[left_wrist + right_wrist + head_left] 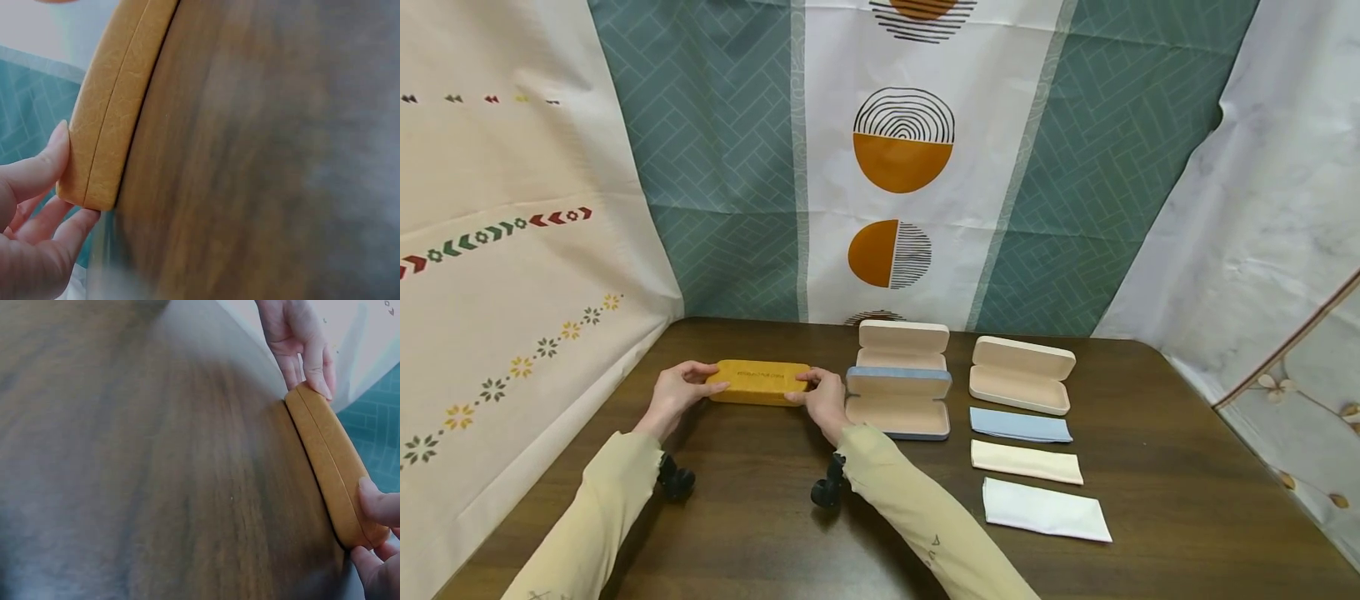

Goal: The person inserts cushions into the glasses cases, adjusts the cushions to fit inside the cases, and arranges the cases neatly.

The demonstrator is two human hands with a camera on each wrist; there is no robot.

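A closed mustard-yellow glasses case (758, 383) lies lengthwise across the left part of the table, with faint lettering on its lid. My left hand (676, 393) holds its left end, the thumb on top and other fingers round the end. At the right end my right hand (824, 400) grips it the same way. Seen in the left wrist view, the lid seam of the case (109, 103) runs unbroken along its front side. The right wrist view has both ends of the case (330, 464) between the fingers, its underside at the tabletop.
Just right of my right hand stands an open blue glasses case (897, 417), overlapping an open cream case (904, 337) behind it. Another cream case (1019, 385) stands open further right. Before it lie folded blue (1021, 425), cream (1027, 462) and white (1047, 510) cloths.
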